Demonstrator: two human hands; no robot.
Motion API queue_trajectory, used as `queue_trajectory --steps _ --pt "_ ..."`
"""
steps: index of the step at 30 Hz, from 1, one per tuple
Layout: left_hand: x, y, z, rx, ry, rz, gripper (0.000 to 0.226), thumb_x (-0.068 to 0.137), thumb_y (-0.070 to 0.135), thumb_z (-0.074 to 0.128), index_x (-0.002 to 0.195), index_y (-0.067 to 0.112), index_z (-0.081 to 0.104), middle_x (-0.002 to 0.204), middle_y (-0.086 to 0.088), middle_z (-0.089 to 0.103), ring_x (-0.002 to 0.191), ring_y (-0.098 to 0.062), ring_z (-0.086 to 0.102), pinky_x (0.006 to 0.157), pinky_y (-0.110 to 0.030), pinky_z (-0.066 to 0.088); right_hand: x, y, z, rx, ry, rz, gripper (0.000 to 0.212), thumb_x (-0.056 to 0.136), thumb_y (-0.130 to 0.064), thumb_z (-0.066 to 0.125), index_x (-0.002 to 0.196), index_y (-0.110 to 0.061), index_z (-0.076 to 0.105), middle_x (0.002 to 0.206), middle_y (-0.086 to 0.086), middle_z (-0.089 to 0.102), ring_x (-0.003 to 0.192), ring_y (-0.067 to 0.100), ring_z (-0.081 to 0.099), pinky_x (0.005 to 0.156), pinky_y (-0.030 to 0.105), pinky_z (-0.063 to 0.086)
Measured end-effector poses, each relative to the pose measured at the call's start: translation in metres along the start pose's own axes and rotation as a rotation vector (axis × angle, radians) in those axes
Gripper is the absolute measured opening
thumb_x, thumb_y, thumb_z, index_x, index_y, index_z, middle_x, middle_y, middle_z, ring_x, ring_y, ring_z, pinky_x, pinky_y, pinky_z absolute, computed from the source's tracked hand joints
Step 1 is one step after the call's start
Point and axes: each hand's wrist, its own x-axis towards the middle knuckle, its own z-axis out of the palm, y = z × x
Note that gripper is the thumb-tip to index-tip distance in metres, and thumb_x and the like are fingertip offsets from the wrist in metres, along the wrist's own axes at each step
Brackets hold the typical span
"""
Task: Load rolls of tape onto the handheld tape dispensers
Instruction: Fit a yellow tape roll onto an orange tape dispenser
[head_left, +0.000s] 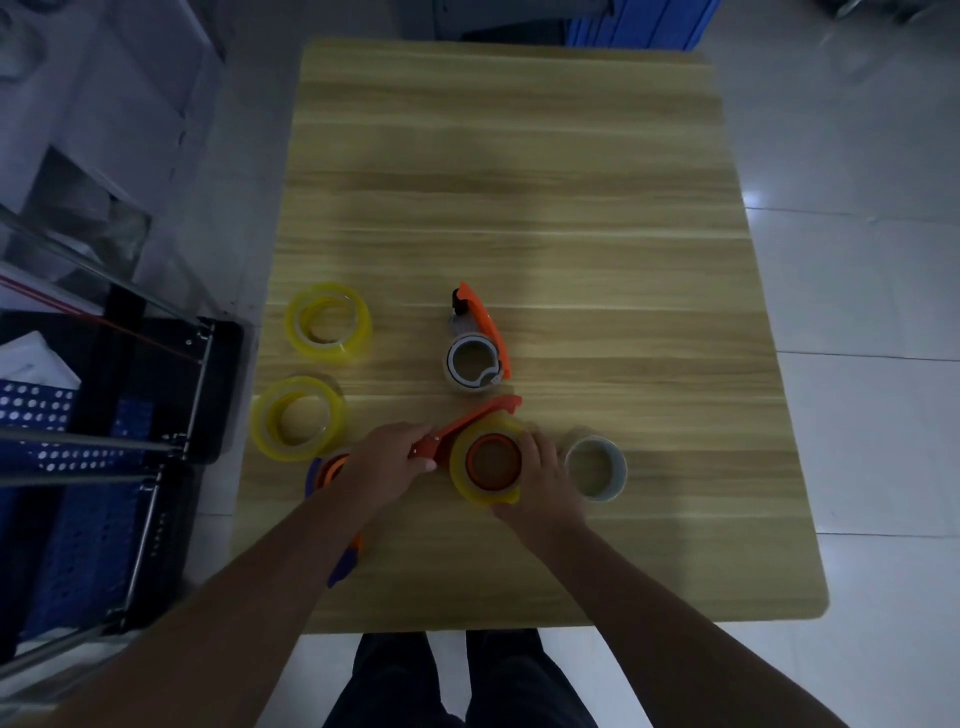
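From the head camera, both bare hands are down on the wooden table (519, 182), working one orange dispenser (470, 422) near the front edge. The left hand (392, 457) is wrapped around the dispenser's handle end, fingers curled over it in a firm grasp. The right hand (545, 478) cups the yellow tape roll (462, 475) that sits around the dispenser's orange hub, fingers spread along the roll's right rim and pressing against it. Just right of that hand, a clear tape roll (597, 470) lies flat on the table, apart from the fingers. Farther up the table, a second orange dispenser (480, 340) lies with a pale roll already on its hub. Two more yellow rolls rest on the left side: one far (328, 319), one nearer (298, 418). Under the left forearm, a purple-and-orange dispenser (332, 470) peeks out, mostly hidden.
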Motion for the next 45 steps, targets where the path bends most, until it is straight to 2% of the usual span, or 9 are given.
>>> queue_trajectory --steps 4,9,14,18,21,25,29,37,45 --pt "0.000 0.001 0.003 0.049 0.009 0.021 0.061 0.087 0.026 0.066 0.143 0.023 0.041 0.141 -0.002 0.049 0.130 -0.021 0.043 0.105 -0.035 0.034 0.000 0.000 0.002 -0.006 -0.025 0.007 0.105 0.067 -0.042 0.081 0.148 -0.015 0.019 0.155 0.004 0.024 0.138 0.025 0.033 0.107 0.038 0.038" --pt "0.001 -0.002 0.005 0.035 -0.007 0.067 0.059 0.087 0.023 0.066 0.140 0.035 0.042 0.135 0.002 0.054 0.124 -0.019 0.046 0.102 -0.039 0.040 0.008 0.012 -0.011 0.202 -0.090 -0.038 0.092 0.063 -0.023 0.082 0.140 -0.020 0.030 0.142 0.002 0.037 0.127 0.024 0.046 0.096 0.037 0.045" --pt "0.002 -0.002 0.007 0.076 0.010 0.060 0.057 0.091 0.023 0.062 0.142 0.033 0.039 0.139 0.001 0.049 0.128 -0.021 0.040 0.104 -0.036 0.034 0.018 0.017 -0.045 0.339 -0.077 -0.004 0.114 0.067 -0.018 0.083 0.151 -0.034 0.008 0.156 -0.004 0.017 0.129 0.020 0.044 0.089 0.031 0.049" --pt "0.002 -0.001 0.008 0.127 0.009 0.069 0.058 0.091 0.025 0.061 0.143 0.035 0.036 0.139 0.000 0.050 0.126 -0.023 0.043 0.103 -0.041 0.038 0.019 0.009 -0.041 0.236 -0.240 -0.033 0.130 0.066 -0.023 0.085 0.152 -0.033 -0.011 0.158 0.005 0.016 0.140 0.026 0.031 0.101 0.036 0.041" --pt "-0.001 0.000 0.009 0.155 0.026 0.069 0.059 0.091 0.025 0.060 0.143 0.036 0.035 0.134 -0.001 0.053 0.121 -0.023 0.046 0.100 -0.040 0.041 0.015 0.002 -0.029 0.215 -0.179 0.006 0.123 0.071 -0.028 0.080 0.149 -0.039 -0.014 0.157 0.008 0.020 0.136 0.029 0.039 0.100 0.042 0.046" --pt "-0.004 0.002 0.012 0.206 0.041 0.089 0.056 0.094 0.023 0.056 0.144 0.034 0.034 0.133 -0.003 0.051 0.118 -0.024 0.044 0.098 -0.038 0.039 0.009 -0.003 -0.028 0.076 -0.084 -0.072 0.123 0.069 -0.036 0.083 0.148 -0.041 -0.011 0.161 -0.004 -0.013 0.132 0.030 0.045 0.089 0.040 0.052" --pt "-0.005 0.005 0.012 0.248 0.015 0.092 0.056 0.095 0.024 0.054 0.145 0.033 0.032 0.136 -0.005 0.048 0.119 -0.026 0.042 0.098 -0.036 0.037 0.007 -0.004 -0.031 -0.149 -0.171 -0.150 0.129 0.065 -0.041 0.086 0.147 -0.043 -0.013 0.157 -0.004 -0.032 0.136 0.034 0.036 0.090 0.045 0.052" --pt "-0.014 -0.003 0.010 0.117 -0.020 0.027 0.075 0.081 0.034 0.072 0.145 0.023 0.036 0.141 -0.003 0.046 0.128 -0.021 0.044 0.103 -0.033 0.037 0.009 -0.002 -0.031 -0.156 -0.165 -0.212 0.133 0.064 -0.037 0.088 0.146 -0.046 -0.017 0.156 -0.004 -0.033 0.136 0.036 0.037 0.094 0.048 0.052" --pt "-0.021 -0.002 0.024 0.045 0.113 -0.022 0.054 0.083 0.028 0.069 0.133 0.023 0.052 0.127 0.000 0.058 0.115 -0.016 0.052 0.094 -0.027 0.038 0.001 -0.002 -0.027 -0.230 -0.180 -0.256 0.127 0.071 -0.033 0.083 0.141 -0.054 -0.020 0.158 0.005 -0.026 0.125 0.039 0.047 0.085 0.047 0.055"
